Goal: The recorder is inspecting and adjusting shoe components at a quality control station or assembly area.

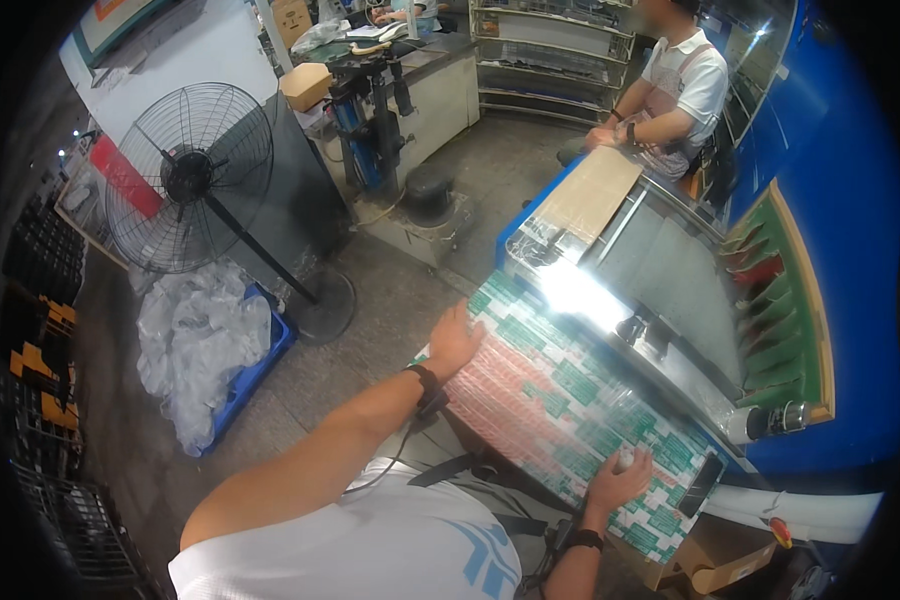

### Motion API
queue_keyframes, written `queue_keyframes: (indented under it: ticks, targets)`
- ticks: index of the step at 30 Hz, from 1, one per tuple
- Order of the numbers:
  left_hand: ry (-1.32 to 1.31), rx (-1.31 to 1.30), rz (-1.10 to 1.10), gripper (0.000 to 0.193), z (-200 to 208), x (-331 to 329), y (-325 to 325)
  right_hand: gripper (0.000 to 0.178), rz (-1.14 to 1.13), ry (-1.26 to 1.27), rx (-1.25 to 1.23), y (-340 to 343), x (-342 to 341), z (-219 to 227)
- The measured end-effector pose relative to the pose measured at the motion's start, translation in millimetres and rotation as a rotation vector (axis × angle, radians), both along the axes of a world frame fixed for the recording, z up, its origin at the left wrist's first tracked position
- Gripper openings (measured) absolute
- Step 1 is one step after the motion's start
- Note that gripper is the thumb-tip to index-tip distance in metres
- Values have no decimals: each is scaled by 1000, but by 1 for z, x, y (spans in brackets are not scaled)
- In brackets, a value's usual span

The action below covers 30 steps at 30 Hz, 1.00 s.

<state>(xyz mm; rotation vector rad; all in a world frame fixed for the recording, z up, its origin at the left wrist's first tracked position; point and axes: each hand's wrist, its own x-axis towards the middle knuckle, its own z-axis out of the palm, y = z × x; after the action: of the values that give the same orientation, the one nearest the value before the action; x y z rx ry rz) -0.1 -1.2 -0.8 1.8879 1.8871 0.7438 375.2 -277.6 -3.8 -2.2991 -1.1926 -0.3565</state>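
Observation:
In front of me is a work surface [542, 405] wrapped in green, white and red printed tape, under a clear glossy layer. My left hand [455, 343] rests at its left edge with the fingers stretched out, holding nothing that I can see. My right hand [620, 482] lies over the near right part of the surface. Its fingers are curled round a small pale thing, mostly hidden, whose kind I cannot make out. A dark phone-like slab [702, 485] lies to the right of that hand. Beyond the surface stands a blue-sided machine with a grey belt [665, 265].
A brown cardboard sheet [595, 195] covers the machine's far end, near a seated person [675, 95]. At left stand a fan [188, 178] and a blue crate [255, 385] with clear plastic film [195, 340]. An open carton [715, 550] sits below my right hand.

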Motion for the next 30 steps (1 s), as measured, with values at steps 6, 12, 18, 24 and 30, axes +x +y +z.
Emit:
queue_keyframes:
  ticks: [6,12,18,24,30]
  targets:
    - [35,0,-9,77,5,1,-1,48,-15,-20,-27,2,0,1]
    - [33,-5,-6,77,4,1,0,47,-9,-7,-24,1,0,2]
    - [28,-1,-9,76,2,1,0,46,14,19,1,-2,2,0]
    - [41,9,-11,76,1,1,0,42,0,20,-24,-1,1,1]
    - [14,-30,-4,76,7,2,-1,40,9,33,3,1,-2,2]
